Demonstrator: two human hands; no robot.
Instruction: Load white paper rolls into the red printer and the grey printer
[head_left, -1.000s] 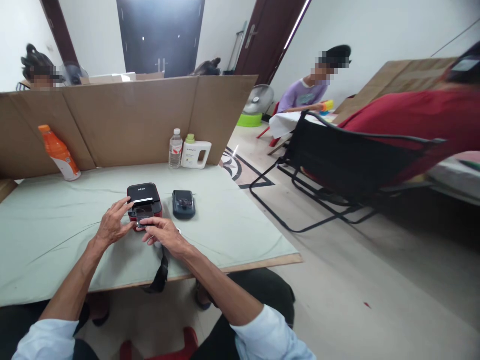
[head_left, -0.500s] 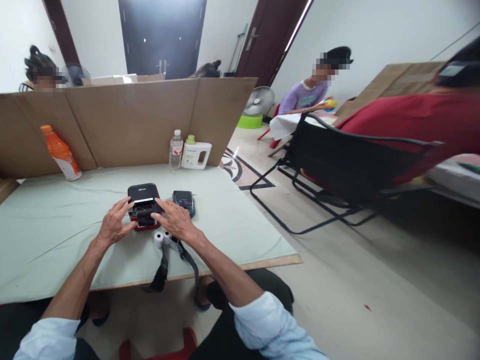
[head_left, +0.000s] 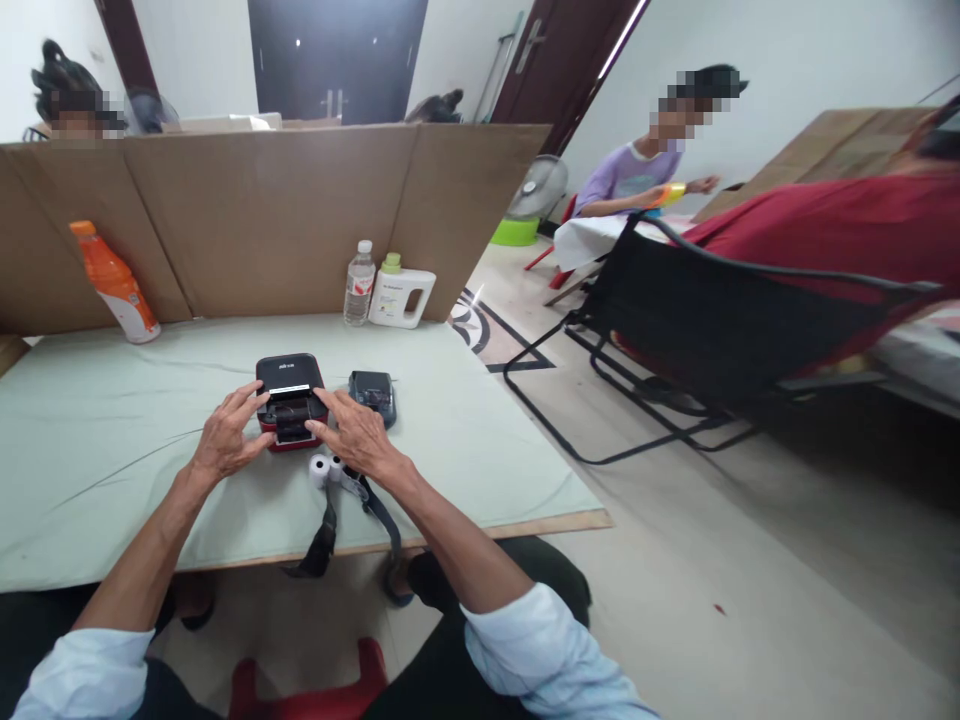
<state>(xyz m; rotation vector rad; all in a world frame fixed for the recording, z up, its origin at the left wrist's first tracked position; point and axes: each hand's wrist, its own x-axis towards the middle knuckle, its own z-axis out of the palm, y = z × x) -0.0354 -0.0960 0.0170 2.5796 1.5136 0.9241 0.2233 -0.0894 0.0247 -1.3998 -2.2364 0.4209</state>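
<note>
A small black-and-red receipt printer [head_left: 288,374] stands on the table with its lid raised and its dark inside showing. My left hand [head_left: 226,436] grips its left side, fingers at the upper edge and thumb at the lower front corner. On the opposite side, my right hand [head_left: 356,432] grips it in the same way, thumb near the front. Two white paper rolls [head_left: 319,469] lie just in front of the printer, beside a black strap [head_left: 324,540]. A second dark handheld device [head_left: 373,393] lies behind my right hand.
Along the cardboard screen [head_left: 270,220] stand an orange bottle [head_left: 116,284], a clear water bottle [head_left: 359,285] and a white jug [head_left: 403,296]. A black folding chair [head_left: 697,330] holds a person in red at the right. Another person in purple sits farther back, near a fan [head_left: 541,186].
My view has shifted slightly, so the table items sit higher in the picture. Both hands stay on the printer with almost no change. The person in purple has moved their hands apart.
</note>
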